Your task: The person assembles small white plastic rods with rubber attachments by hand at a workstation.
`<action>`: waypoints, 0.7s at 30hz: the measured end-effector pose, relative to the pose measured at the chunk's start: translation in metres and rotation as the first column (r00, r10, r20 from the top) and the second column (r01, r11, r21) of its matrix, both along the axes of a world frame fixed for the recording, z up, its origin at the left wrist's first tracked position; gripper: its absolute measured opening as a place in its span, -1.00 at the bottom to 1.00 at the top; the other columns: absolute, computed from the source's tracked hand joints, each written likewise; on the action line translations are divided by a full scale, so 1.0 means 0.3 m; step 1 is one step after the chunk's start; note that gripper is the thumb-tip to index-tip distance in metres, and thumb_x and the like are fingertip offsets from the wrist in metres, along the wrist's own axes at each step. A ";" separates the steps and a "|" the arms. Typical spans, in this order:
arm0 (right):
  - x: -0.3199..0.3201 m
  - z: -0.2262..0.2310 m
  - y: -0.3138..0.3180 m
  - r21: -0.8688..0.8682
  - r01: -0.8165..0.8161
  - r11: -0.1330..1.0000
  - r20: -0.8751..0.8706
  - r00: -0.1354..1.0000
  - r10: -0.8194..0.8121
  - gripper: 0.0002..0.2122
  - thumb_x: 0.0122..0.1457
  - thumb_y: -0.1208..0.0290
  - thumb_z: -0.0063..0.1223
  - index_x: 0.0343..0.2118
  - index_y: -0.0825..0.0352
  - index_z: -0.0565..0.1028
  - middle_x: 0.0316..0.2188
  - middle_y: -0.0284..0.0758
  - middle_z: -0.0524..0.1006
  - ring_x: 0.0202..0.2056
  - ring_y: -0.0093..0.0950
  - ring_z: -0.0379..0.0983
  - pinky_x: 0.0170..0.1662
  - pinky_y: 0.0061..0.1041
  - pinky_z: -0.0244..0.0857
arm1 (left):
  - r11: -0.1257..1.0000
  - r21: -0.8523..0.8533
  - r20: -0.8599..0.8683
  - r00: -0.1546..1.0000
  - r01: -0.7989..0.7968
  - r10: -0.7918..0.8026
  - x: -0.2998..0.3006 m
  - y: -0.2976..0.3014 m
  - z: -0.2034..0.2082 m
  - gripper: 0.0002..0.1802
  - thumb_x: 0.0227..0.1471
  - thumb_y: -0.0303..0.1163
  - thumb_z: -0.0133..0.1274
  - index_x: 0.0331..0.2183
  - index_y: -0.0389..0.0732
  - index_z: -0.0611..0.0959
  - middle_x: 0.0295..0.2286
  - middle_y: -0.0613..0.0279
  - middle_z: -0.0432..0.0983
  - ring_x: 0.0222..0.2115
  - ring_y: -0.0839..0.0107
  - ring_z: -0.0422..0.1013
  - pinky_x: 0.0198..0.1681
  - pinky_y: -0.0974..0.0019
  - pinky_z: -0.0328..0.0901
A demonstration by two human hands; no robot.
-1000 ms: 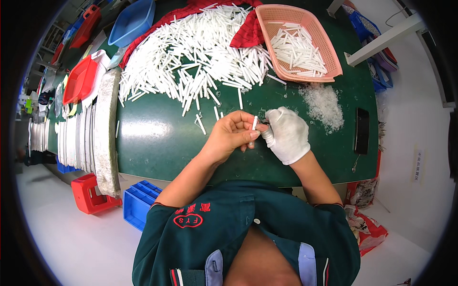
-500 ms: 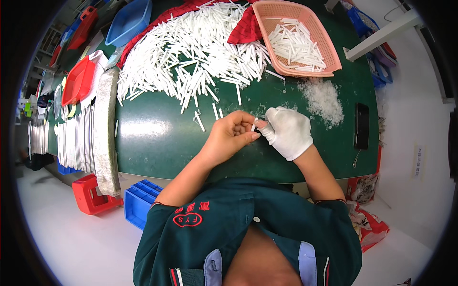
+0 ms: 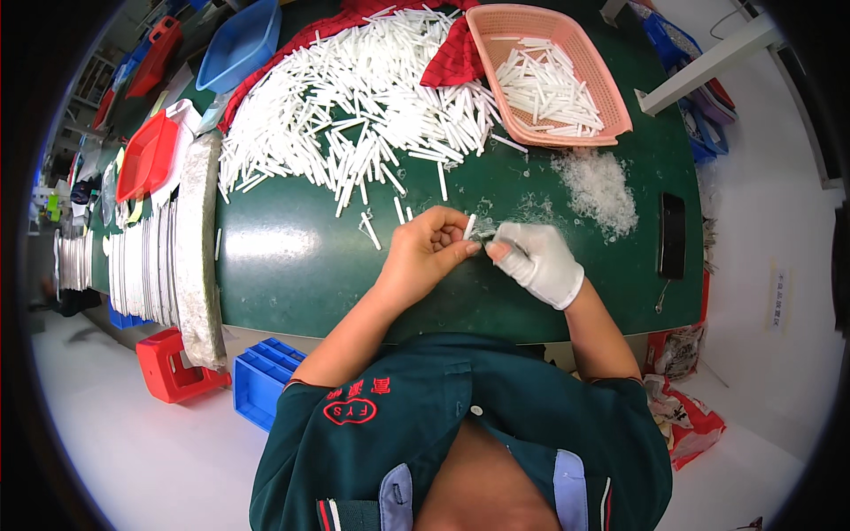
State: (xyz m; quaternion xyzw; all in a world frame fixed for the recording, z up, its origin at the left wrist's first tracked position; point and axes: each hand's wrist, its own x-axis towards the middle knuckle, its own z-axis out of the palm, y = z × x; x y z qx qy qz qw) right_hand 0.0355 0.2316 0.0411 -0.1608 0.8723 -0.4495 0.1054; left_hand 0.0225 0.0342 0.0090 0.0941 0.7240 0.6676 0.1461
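My bare left hand [image 3: 428, 246] pinches a short white tube [image 3: 470, 227] between thumb and fingers, over the near part of the green table. My right hand [image 3: 542, 265], in a white glove with the thumb tip bare, is closed close beside the tube's lower end. Something small and dark shows between the fingertips there; I cannot make out what it is. Beyond my hands lies a large heap of similar white tubes [image 3: 390, 84]. A pink basket [image 3: 614, 133] at the far right holds more of them. Thin clear trimmings [image 3: 602, 190] are piled near my right hand.
A dark phone-like slab [image 3: 672, 234] lies at the table's right edge. Red cloth [image 3: 456, 60] borders the heap. Red [image 3: 147, 152] and blue trays [image 3: 239, 44] stand at the left, near stacked white boards [image 3: 146, 265]. A blue crate [image 3: 257, 389] and red stool [image 3: 168, 367] are below.
My right hand has turned and dropped slightly toward me, its thumb now lower. The tube in my left hand stands out more above the fingers.
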 end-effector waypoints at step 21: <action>-0.018 -0.005 -0.055 0.258 0.196 0.946 -0.380 0.921 -0.087 -0.74 0.07 0.17 0.07 -0.55 0.28 0.48 -0.61 -0.27 0.44 -0.53 -0.26 0.43 -0.48 -0.37 0.29 | 0.972 0.220 0.213 0.969 0.078 -0.126 0.000 -0.004 0.032 -0.77 -0.03 -0.57 0.12 -0.28 -0.36 0.48 -0.45 0.32 0.48 -0.51 0.67 0.37 -0.44 0.55 0.33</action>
